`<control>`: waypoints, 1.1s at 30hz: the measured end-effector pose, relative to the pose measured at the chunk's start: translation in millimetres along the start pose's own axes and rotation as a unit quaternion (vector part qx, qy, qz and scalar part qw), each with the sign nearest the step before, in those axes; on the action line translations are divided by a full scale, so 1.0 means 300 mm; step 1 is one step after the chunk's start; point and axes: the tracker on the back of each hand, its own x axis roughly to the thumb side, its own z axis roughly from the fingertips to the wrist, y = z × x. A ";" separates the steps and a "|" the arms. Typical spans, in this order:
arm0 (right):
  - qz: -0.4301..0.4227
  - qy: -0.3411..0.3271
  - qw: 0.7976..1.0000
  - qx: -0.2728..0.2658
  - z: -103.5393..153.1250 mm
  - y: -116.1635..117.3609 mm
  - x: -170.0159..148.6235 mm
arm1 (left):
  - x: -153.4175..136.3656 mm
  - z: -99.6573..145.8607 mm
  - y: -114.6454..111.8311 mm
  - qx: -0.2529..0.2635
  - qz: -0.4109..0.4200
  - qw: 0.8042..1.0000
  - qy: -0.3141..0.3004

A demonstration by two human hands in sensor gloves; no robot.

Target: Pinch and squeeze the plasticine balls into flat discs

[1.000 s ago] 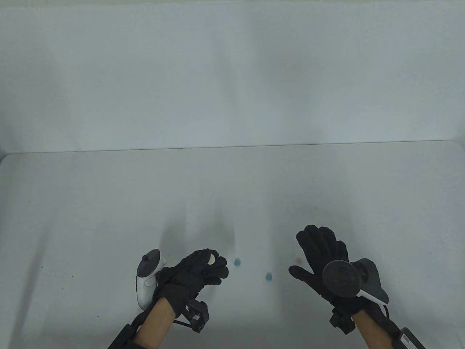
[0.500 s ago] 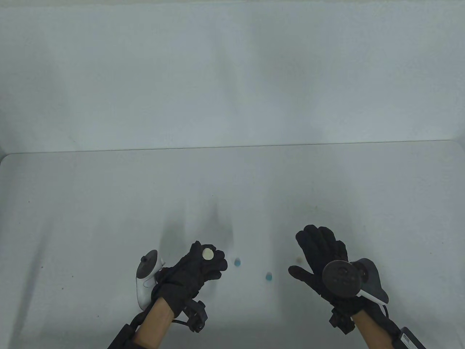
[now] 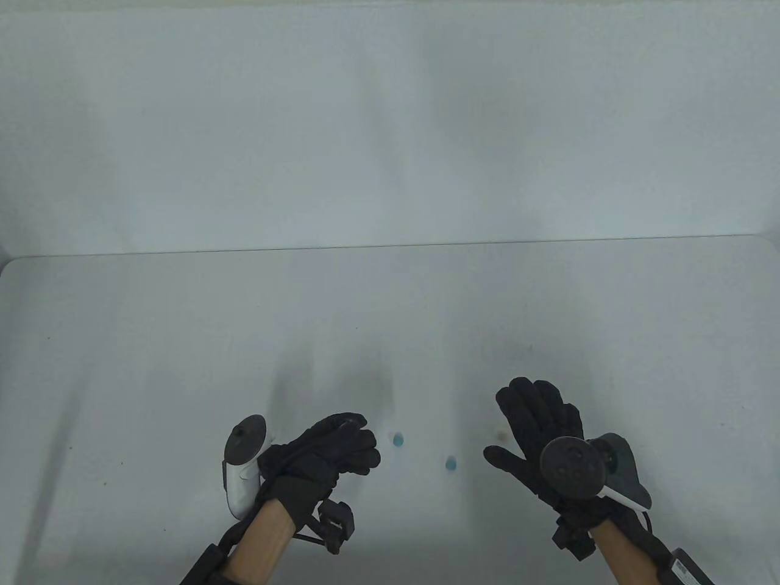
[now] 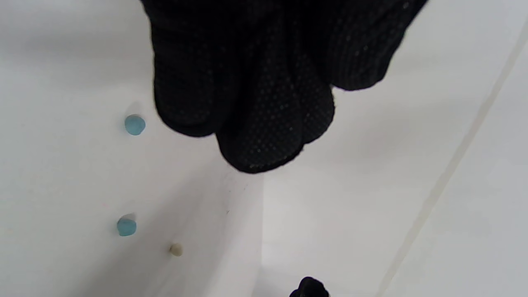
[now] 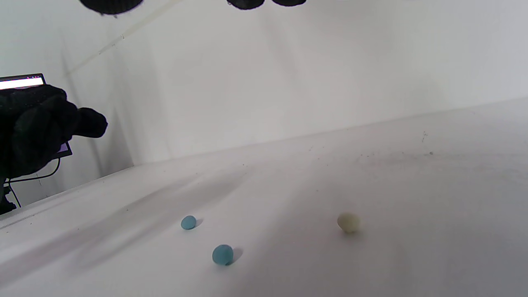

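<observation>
My left hand (image 3: 361, 437) hovers just above the table with its fingers curled and pressed together (image 4: 255, 123); the white plasticine disc it pinched a moment ago is hidden inside them. Two small blue balls lie on the table between the hands, one (image 3: 398, 439) right of the left hand and one (image 3: 451, 464) nearer the right hand. They also show in the right wrist view, the first (image 5: 188, 222) behind the second (image 5: 222, 254). A cream ball (image 3: 501, 435) (image 5: 348, 222) lies by my right hand (image 3: 509, 420), which is spread flat and holds nothing.
The white table (image 3: 183, 341) ends at a far edge against a white wall (image 3: 390, 122). A dark screen with cables (image 5: 24, 82) stands off to the left in the right wrist view, behind my left hand (image 5: 45, 128).
Half a second ago my left hand showed the flat white disc between thumb and fingers. It has since turned palm down and closed, hiding the disc. The right hand and the balls have not moved.
</observation>
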 end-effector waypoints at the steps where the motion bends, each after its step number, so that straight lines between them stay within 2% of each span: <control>1: -0.001 0.000 1.000 0.000 -0.001 0.001 -0.001 | -0.004 -0.003 0.002 0.000 0.005 1.000 0.003; 5: 0.000 0.002 1.000 -0.001 0.001 -0.001 -0.001 | -0.028 -0.004 0.001 -0.049 0.059 0.997 0.009; 7: -0.002 0.001 1.000 0.001 -0.001 0.000 -0.002 | -0.029 -0.006 -0.003 -0.047 0.078 0.996 0.010; 11: -0.001 0.002 1.000 -0.001 0.000 -0.001 -0.001 | -0.018 -0.003 0.004 -0.021 0.021 0.999 0.016; 19: -0.003 0.000 1.000 0.002 -0.002 0.002 -0.002 | -0.008 -0.005 0.006 -0.013 0.003 1.000 0.011; 23: -0.002 0.000 1.000 -0.002 0.000 0.000 -0.001 | 0.004 0.000 0.006 -0.005 -0.036 0.999 0.005; 26: -0.001 0.000 1.000 0.001 0.000 0.001 -0.002 | -0.004 0.001 0.006 0.010 -0.006 1.000 0.013; 28: 0.000 0.000 1.000 -0.001 0.001 0.000 -0.001 | -0.015 0.002 0.008 -0.018 0.019 0.999 0.022; 33: -0.002 -0.001 1.000 0.000 0.001 0.001 -0.001 | -0.021 0.001 0.007 -0.029 0.040 0.999 0.008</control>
